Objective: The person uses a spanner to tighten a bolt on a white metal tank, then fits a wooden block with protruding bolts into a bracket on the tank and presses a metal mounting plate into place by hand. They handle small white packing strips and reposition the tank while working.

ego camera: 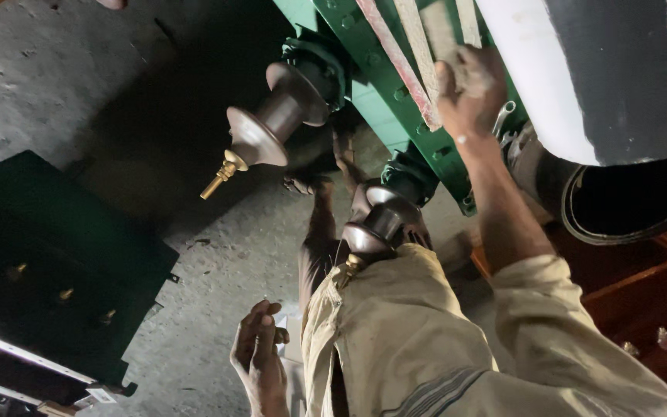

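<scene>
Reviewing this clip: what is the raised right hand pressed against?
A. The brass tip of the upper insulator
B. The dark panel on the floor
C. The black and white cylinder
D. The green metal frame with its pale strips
D: the right hand lies flat on the green metal frame, over the pale strips, apart from the brown insulator and the cylinder.
</scene>
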A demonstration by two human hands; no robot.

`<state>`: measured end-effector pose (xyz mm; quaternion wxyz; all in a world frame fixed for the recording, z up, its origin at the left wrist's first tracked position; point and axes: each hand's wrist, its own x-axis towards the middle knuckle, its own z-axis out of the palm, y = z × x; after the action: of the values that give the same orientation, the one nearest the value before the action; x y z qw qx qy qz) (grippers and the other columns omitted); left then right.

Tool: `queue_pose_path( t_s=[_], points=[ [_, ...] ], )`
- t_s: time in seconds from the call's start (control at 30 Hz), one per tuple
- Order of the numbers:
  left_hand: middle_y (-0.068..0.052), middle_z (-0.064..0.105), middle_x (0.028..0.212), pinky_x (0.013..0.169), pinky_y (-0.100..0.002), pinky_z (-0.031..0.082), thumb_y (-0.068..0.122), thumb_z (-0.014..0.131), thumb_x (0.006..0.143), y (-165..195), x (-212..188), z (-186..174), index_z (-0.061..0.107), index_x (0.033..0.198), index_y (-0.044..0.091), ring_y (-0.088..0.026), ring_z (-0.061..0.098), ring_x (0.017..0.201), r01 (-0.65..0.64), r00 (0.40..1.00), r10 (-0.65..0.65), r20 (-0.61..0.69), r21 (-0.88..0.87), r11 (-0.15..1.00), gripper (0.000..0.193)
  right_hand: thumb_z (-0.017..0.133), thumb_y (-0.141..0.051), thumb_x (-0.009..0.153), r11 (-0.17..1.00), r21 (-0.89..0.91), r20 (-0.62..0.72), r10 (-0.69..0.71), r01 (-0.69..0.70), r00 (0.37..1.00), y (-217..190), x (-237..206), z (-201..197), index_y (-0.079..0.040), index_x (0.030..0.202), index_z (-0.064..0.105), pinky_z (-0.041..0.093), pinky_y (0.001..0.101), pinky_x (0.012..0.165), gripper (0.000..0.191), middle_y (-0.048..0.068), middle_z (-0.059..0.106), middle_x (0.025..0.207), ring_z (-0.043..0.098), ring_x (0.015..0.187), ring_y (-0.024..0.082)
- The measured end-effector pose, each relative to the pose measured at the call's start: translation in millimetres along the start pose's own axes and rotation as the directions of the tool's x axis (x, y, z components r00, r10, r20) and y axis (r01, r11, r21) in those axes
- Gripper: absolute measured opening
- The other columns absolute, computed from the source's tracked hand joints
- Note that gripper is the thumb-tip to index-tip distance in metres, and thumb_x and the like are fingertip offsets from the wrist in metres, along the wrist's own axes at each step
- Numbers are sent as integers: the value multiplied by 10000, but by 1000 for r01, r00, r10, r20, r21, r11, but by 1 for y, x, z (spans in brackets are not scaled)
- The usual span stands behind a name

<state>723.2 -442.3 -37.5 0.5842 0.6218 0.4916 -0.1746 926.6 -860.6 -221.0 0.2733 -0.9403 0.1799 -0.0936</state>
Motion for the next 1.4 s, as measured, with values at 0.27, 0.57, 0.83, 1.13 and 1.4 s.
queue_pose_path(
  t_s=[0.27,0.57,0.83,1.13,1.4],
  points=[
    [-158,732,1088,658,-298,477,93,632,976,0,-2,1,671,1234,-61,-135,557,714,-44,998,44,32,-24,999,302,740,-85,1043,942,-189,-215,-315,277,924,23,-4,-6,8,1311,622,612,363,828,307,180,717,1088,725,970,254],
    [-185,735,1104,655,-304,484,85,638,968,-10,-2,3,668,1236,-58,-140,563,713,-39,999,39,3,-33,999,306,885,-137,912,961,-23,-95,-278,277,956,-7,-4,13,-28,1101,679,552,391,678,299,153,664,939,666,807,282],
    [-186,742,1096,626,-309,495,66,656,960,-22,-6,-8,673,1206,-70,-150,577,703,-107,994,107,-14,-80,991,282,814,-47,928,982,37,-115,-181,186,977,-17,8,7,-53,984,756,567,380,718,82,102,717,927,699,824,266],
    [-82,755,1051,613,-262,493,143,642,955,-19,-16,-20,695,1190,-37,-119,599,666,-180,978,186,91,-72,981,301,640,-100,1100,393,756,591,-63,-524,804,-141,-66,-83,48,960,668,592,340,660,206,114,682,811,657,633,181],
    [-3,721,1219,692,-218,509,226,699,962,-5,-18,-107,541,1418,1,-51,685,1029,-346,932,350,-96,-524,778,532,651,-74,1022,757,630,740,-517,-174,429,-307,-208,-94,77,1086,703,532,262,552,172,121,738,826,658,625,140]
  ],
)
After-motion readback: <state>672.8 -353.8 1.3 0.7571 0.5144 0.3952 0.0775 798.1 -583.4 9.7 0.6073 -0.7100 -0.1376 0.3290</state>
